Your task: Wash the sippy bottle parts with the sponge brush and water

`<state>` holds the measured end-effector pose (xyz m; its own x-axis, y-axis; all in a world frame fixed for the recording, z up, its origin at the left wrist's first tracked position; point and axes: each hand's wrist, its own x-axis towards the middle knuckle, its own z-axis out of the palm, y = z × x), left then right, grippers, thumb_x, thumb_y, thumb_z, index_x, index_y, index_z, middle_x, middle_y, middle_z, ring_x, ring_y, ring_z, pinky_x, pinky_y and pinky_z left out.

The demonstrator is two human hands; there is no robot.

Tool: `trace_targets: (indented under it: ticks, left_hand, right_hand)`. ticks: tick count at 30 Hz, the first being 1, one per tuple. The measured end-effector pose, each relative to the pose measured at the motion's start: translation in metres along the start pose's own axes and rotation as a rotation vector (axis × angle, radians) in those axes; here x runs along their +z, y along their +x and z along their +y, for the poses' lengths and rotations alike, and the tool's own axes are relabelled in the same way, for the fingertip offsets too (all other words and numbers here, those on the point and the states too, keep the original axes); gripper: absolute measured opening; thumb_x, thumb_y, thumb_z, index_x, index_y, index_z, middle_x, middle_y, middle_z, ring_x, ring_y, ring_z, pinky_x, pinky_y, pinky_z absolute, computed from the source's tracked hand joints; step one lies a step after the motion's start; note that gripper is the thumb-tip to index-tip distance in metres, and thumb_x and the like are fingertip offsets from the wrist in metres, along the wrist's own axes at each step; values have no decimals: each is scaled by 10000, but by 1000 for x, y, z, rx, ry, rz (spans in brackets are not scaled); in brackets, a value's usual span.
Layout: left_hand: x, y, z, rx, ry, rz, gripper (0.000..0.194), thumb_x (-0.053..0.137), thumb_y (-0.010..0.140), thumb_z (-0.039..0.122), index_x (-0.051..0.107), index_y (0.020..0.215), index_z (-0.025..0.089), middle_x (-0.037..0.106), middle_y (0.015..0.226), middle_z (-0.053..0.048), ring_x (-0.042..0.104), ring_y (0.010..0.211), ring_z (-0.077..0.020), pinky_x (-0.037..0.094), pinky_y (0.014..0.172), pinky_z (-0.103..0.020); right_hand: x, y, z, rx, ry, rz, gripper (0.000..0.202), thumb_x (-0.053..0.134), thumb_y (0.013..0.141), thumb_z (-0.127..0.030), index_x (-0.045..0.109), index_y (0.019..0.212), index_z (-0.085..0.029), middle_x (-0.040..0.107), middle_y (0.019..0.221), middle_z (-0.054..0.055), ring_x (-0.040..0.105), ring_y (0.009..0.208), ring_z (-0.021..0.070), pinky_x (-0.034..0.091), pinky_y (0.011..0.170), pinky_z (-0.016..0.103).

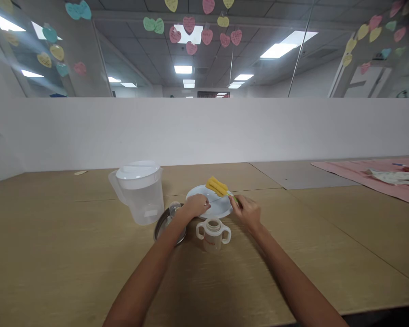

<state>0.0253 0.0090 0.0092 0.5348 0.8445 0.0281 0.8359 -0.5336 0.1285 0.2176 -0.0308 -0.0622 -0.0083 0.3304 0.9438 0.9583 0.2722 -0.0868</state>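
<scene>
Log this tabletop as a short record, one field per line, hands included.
Left hand: over the left side of the pale plate; grip unclear
Right hand: holding a yellow-headed brush
Two-handled cup: upright, open-topped, on the near side of the plate
Metal dish: partly hidden by the left forearm
Pitcher: translucent, lidded, left of the metal dish
Pink cloth: far right

A yellow brush [217,186] (green-handled) tilts above a plate [222,210].

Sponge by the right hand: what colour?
The sponge is yellow, as the head view shows.
</scene>
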Motion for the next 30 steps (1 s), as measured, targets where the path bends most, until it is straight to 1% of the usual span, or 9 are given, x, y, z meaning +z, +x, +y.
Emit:
trace_targets:
  ticks: [3, 5, 8, 11, 15, 17, 22, 26, 30]
  left_hand:
    - [13, 8, -5, 22, -68, -85, 267, 541, 742, 368, 681, 750, 141, 675, 771, -77, 603, 699, -181, 428, 613, -250]
    - [10, 8, -10, 57, -123, -117, 232, 608, 688, 354, 682, 726, 137, 668, 719, -48, 589, 661, -161, 420, 593, -232]
    - [-7, 4, -15, 117, -201, -92, 231, 617, 684, 327, 681, 815, 148, 673, 807, -25, 587, 749, -150, 428, 652, -214]
    - [-30, -8, -15, 178, -340, -1, 331, 550, 744, 394, 645, 942, 146, 658, 953, -42, 583, 867, -162, 438, 742, -233]
    - [-55, -29, -7, 338, -676, 93, 309, 532, 765, 416, 619, 919, 163, 636, 1042, -42, 579, 942, -168, 436, 827, -261]
    - [-61, -36, -1, 362, -726, 161, 278, 522, 782, 402, 603, 915, 173, 611, 1105, -44, 576, 961, -163, 438, 836, -262]
    - [-59, -35, 3, 249, -430, 411, 191, 564, 763, 334, 615, 857, 175, 556, 1183, -62, 524, 1051, -196, 385, 923, -306]
    - [-65, -38, -4, 153, -297, 372, 183, 542, 770, 306, 610, 887, 182, 634, 1027, -44, 564, 970, -196, 408, 857, -290]
    - [-78, -52, -19, -64, -117, 301, 241, 548, 731, 286, 579, 929, 153, 651, 927, -88, 592, 843, -219, 433, 713, -292]
  right_hand:
    - [0, 0, 1, 35, -3, 0, 342, 473, 874, -379, 626, 674, -148, 562, 516, 9, 471, 471, 90, 288, 508, 219]
    - [-1, 1, 2, 45, -4, 9, 349, 471, 874, -385, 626, 670, -148, 564, 515, 12, 469, 471, 90, 288, 505, 218]
    - [-2, 1, 3, 22, 22, 29, 343, 470, 873, -374, 626, 669, -145, 559, 511, 12, 464, 472, 87, 301, 512, 211]
    - [-1, 0, 5, -5, 63, 46, 328, 484, 866, -362, 624, 663, -145, 535, 489, 2, 443, 455, 81, 314, 514, 204]
    - [2, -3, 11, 18, 30, 53, 346, 485, 867, -376, 623, 651, -144, 542, 494, 4, 436, 447, 78, 301, 493, 203]
    - [4, -5, 13, 17, 13, 55, 345, 488, 867, -374, 626, 653, -141, 556, 505, 7, 438, 446, 77, 295, 485, 204]
    - [3, -6, 10, -13, 52, 52, 295, 528, 844, -353, 632, 664, -144, 543, 491, -5, 435, 443, 73, 316, 500, 198]
    - [1, -4, 9, -10, 57, 59, 309, 511, 852, -358, 634, 672, -140, 550, 498, 1, 446, 453, 76, 323, 508, 198]
    - [0, -2, 11, 60, 34, 80, 333, 501, 856, -375, 629, 666, -133, 555, 501, 10, 450, 452, 82, 307, 494, 206]
